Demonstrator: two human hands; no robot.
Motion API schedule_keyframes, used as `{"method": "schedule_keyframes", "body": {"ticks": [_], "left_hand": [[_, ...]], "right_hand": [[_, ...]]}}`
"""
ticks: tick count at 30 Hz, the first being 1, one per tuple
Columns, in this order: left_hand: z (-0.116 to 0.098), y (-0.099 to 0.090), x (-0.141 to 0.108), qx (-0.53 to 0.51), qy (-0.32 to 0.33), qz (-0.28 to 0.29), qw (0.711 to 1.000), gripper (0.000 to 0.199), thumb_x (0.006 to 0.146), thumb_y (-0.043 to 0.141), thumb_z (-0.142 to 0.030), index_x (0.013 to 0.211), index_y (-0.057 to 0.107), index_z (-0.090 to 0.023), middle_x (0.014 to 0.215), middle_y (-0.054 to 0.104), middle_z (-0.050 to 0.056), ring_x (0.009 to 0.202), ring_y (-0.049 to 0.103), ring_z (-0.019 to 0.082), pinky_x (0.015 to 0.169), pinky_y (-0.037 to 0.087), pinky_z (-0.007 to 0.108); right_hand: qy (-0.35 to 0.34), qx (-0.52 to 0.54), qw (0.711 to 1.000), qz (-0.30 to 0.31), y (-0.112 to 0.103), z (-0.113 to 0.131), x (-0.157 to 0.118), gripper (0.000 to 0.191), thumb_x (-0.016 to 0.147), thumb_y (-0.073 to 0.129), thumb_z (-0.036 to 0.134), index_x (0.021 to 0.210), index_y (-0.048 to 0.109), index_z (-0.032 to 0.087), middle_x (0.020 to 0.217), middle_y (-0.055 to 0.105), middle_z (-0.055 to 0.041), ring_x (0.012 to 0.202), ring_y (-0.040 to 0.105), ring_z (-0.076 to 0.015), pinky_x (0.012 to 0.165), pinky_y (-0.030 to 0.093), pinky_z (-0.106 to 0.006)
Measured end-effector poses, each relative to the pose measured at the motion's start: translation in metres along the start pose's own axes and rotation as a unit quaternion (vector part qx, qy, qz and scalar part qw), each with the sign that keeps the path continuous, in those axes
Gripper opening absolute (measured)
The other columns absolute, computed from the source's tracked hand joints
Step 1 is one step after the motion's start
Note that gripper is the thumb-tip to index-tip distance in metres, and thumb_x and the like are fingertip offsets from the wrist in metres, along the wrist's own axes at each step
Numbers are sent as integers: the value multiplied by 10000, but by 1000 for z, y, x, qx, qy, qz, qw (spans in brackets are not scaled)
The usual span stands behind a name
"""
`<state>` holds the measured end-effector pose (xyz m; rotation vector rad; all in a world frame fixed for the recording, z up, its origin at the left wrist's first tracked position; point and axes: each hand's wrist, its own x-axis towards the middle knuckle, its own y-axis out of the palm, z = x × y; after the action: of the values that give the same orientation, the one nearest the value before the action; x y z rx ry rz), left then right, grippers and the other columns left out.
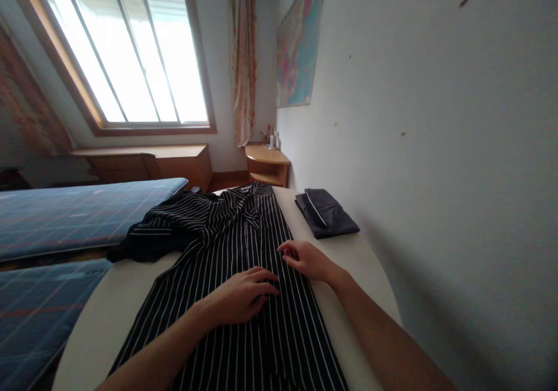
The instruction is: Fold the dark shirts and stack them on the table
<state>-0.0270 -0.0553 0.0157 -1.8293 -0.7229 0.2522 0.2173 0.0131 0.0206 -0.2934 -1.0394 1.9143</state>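
Note:
A black garment with thin white stripes, collared like a shirt or shirt dress, lies lengthwise over a pale round table. Its collar end points away from me, and a sleeve bunches out toward the left. Over the middle of the striped cloth is my left hand, palm down with fingers apart. My right hand is at the garment's right edge, fingers loosely bent with a gap to the thumb. I see no cloth gripped in either hand. Whether the fingertips touch the fabric is hard to see.
A folded dark garment with light piping lies on the table's right, near the white wall. Blue plaid mattresses adjoin on the left. A wooden desk and a corner shelf stand beyond, beneath the window.

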Motion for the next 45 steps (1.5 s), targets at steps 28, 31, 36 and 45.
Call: {"method": "schedule_keyframes", "body": {"ticks": [28, 31, 36, 45], "left_hand": [[-56, 9, 2, 78, 150, 46, 985, 180, 937, 636, -290, 1117, 652, -282, 1238, 656, -20, 1100, 605, 165, 706, 525, 232], [-52, 17, 1, 107, 163, 14, 981, 121, 974, 579, -267, 1074, 647, -262, 1183, 679, -31, 1021, 621, 137, 616, 482, 216], [-45, 23, 2, 109, 177, -25, 978, 121, 990, 551, -231, 1076, 635, -239, 1130, 690, -18, 971, 622, 120, 597, 456, 213], [-35, 24, 6, 113, 176, -47, 977, 87, 980, 581, -255, 1036, 646, -241, 1062, 691, -43, 902, 608, 106, 532, 401, 234]], "right_hand": [[29, -171, 985, 19, 0, 1, 3, 299, 942, 536, 390, 822, 739, 206, 808, 734, -43, 749, 654, -173, 674, 409, -260], [14, -168, 985, -30, 4, 2, 14, 204, 937, 550, 325, 983, 713, 211, 972, 721, -44, 880, 651, -171, 787, 435, -256], [16, -211, 974, -85, 9, 14, 56, 221, 960, 514, 305, 1063, 685, 211, 1101, 675, -62, 1032, 621, -180, 909, 434, -266], [160, -273, 947, -50, 26, 14, 140, 313, 914, 587, 372, 1154, 645, 180, 1178, 667, -130, 1051, 649, -249, 871, 489, -324]]}}
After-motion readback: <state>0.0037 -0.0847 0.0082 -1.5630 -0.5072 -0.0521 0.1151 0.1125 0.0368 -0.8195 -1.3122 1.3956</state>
